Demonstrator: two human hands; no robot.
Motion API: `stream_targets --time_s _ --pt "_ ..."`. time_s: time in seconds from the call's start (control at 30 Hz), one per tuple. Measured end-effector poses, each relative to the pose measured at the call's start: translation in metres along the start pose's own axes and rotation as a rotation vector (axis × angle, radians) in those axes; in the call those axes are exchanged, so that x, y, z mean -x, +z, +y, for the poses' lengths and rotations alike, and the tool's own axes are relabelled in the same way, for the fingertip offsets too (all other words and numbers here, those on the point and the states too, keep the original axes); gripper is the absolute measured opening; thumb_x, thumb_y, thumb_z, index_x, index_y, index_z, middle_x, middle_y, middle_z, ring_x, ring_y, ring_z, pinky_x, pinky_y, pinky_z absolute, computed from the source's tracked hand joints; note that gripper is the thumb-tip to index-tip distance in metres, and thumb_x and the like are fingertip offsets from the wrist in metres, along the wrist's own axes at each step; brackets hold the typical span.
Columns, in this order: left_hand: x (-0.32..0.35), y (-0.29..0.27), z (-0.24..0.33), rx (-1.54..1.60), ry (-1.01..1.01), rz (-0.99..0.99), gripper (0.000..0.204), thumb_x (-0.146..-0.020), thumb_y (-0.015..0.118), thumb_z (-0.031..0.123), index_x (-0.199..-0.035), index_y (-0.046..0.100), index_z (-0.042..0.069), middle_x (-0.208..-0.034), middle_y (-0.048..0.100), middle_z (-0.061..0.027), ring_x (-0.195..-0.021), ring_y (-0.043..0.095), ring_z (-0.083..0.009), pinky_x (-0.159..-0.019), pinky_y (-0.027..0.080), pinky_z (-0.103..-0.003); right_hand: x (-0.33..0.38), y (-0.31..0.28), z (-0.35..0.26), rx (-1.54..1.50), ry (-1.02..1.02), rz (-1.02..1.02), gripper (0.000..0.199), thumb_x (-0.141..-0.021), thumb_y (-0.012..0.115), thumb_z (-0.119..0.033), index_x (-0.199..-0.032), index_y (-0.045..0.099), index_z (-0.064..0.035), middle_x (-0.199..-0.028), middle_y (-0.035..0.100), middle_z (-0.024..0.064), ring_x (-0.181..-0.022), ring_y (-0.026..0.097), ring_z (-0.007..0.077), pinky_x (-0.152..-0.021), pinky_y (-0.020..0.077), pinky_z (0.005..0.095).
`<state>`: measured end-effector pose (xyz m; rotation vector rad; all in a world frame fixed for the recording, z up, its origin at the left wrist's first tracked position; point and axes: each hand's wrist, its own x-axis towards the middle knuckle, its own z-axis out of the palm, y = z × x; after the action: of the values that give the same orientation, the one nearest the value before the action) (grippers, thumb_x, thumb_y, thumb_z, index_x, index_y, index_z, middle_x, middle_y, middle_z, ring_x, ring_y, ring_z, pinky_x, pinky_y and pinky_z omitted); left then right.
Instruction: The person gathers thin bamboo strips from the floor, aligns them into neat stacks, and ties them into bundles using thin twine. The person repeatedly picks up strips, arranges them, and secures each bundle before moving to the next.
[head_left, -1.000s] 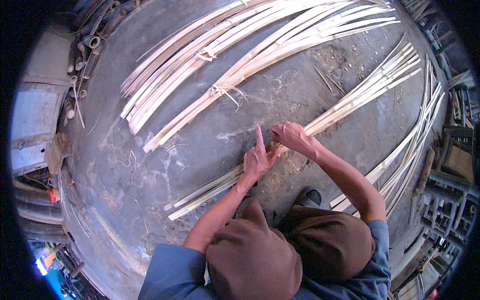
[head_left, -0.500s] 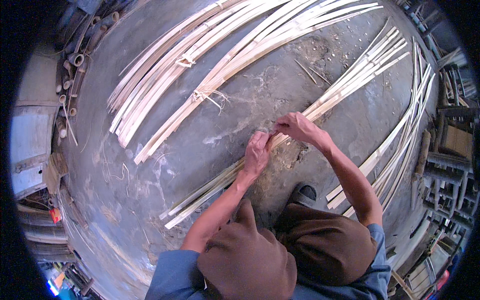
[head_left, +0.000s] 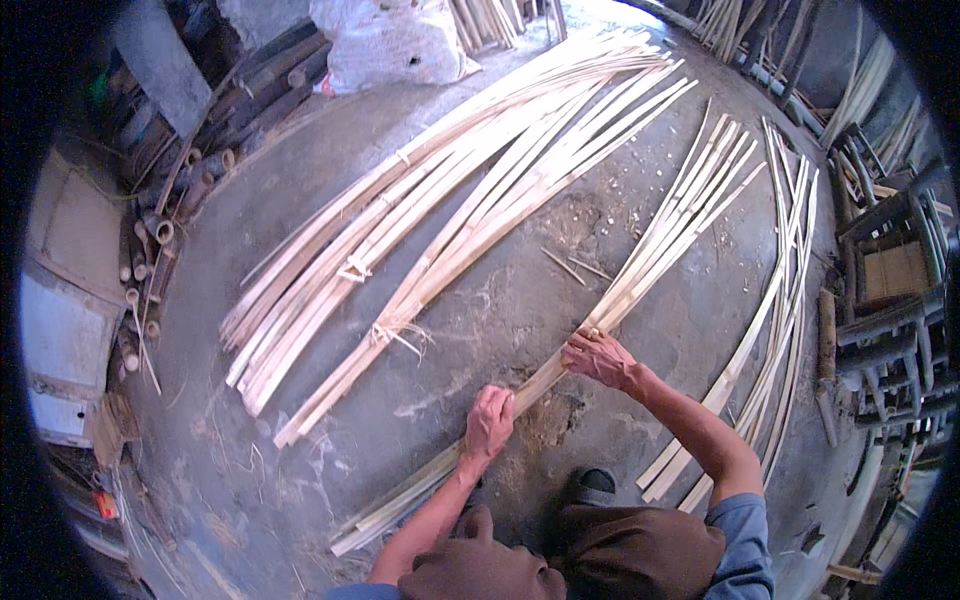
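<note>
A bundle of split bamboo strips runs slantwise across the floor in front of me, its far ends fanned out. My left hand is closed around the nearer part of this bundle. Farther along, my right hand grips the same strips, fingers curled over the top. A stretch of bundle shows between the two hands. Both palms are hidden, so I cannot tell whether a tie lies under them. To the left lies another strip bundle, bound with a frayed strip tie.
More pale strip bundles lie at the far left. Loose strips spread on the right, before wooden frames. Bamboo tubes are stacked by the left wall. A white sack stands at the back. Two short sticks lie on the floor.
My hands, close together before, are now apart, the right one farther up the bundle. My view has tilted up, showing the sack and more of the far floor.
</note>
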<state>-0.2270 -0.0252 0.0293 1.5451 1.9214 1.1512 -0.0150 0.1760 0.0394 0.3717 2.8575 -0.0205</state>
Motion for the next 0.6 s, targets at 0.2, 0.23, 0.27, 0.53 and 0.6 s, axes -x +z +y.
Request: stream_targets --time_s 0.2,0.23,0.27,0.53,0.6 --pt "-0.001 0.0 0.001 0.059 -0.125 -0.024 0.014 -0.092 0.061 0.018 -0.095 0.066 0.004 -0.094 0.061 -0.0112 -0.088 0.063 -0.0312 -0.076 0.052 -0.041 0.0 -0.037 0.014 0.054 -0.073 0.173 0.02 -0.09 0.06 -0.035 -0.095 0.057 -0.0156 -0.098 0.055 0.0047 -0.102 0.057 0.0222 -0.091 0.0481 0.0417" --pt "-0.001 -0.004 0.001 0.072 -0.162 -0.035 0.015 -0.093 0.062 0.018 -0.094 0.066 0.004 -0.094 0.061 -0.0109 -0.087 0.063 -0.0305 -0.076 0.052 -0.04 -0.002 -0.048 0.009 -0.041 -0.017 0.163 0.024 -0.091 0.059 -0.038 -0.093 0.058 -0.0144 -0.097 0.056 0.0058 -0.099 0.06 0.0231 -0.09 0.0483 0.0427" --pt "-0.002 -0.006 0.001 0.075 -0.171 -0.028 0.015 -0.092 0.062 0.019 -0.094 0.067 0.004 -0.093 0.061 -0.0107 -0.087 0.064 -0.0297 -0.075 0.052 -0.04 -0.002 -0.06 0.004 -0.092 0.006 0.152 0.027 -0.091 0.06 -0.039 -0.09 0.058 -0.0126 -0.092 0.057 0.0069 -0.093 0.06 0.025 -0.087 0.049 0.0432" --pt "-0.002 -0.003 -0.004 0.185 -0.2 0.001 0.016 -0.089 0.068 0.02 -0.091 0.07 0.004 -0.083 0.062 -0.0102 -0.083 0.063 -0.0281 -0.073 0.052 -0.039 -0.01 -0.106 -0.019 -0.226 0.101 0.303 0.031 -0.088 0.062 -0.035 -0.074 0.058 -0.0078 -0.074 0.058 0.0092 -0.074 0.062 0.0288 -0.074 0.0492 0.0443" --pt "-0.001 -0.002 -0.006 0.055 -0.095 -0.027 0.018 -0.088 0.069 0.021 -0.089 0.07 0.004 -0.084 0.062 -0.0101 -0.082 0.062 -0.0292 -0.072 0.052 -0.04 -0.011 -0.107 -0.019 -0.215 0.105 0.286 0.026 -0.087 0.062 -0.032 -0.075 0.059 -0.0095 -0.075 0.058 0.0082 -0.075 0.062 0.028 -0.075 0.0486 0.0435"
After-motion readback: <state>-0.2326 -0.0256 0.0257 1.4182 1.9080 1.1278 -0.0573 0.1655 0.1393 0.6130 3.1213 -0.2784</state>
